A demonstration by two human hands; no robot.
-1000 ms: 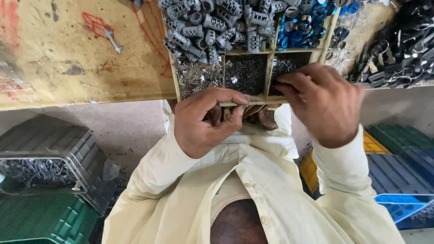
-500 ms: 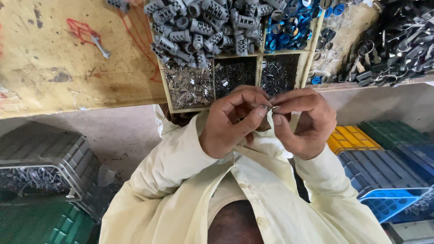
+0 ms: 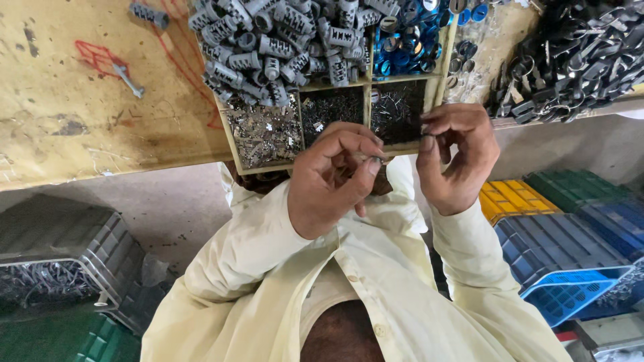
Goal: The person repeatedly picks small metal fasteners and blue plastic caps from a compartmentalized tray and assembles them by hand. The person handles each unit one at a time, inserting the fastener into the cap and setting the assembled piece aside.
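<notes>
From where I watch, the left hand (image 3: 332, 177) sits at centre frame, curled shut with thumb and forefinger pinched on a small metal piece (image 3: 377, 159), which shows only as a thin glint at the fingertips. The right hand (image 3: 456, 157) is just to its right, fingers bent inward, thumb and forefinger pinching a small dark piece (image 3: 425, 134) near the top of that hand; I cannot make out its shape. The two hands are near each other but apart, both raised in front of a wooden compartment tray (image 3: 367, 114) in the upper centre, whose lower cells hold tiny metal bits. Above it a heap of grey ribbed plastic plugs (image 3: 282, 40) fills the upper middle, with blue rings (image 3: 402, 37) beside it. Black metal clips (image 3: 577, 53) pile in the upper right. A small wrench (image 3: 127, 79) lies on the worn bench (image 3: 80, 134) at upper left. Stacked crates (image 3: 557, 228) sit at lower right.
</notes>
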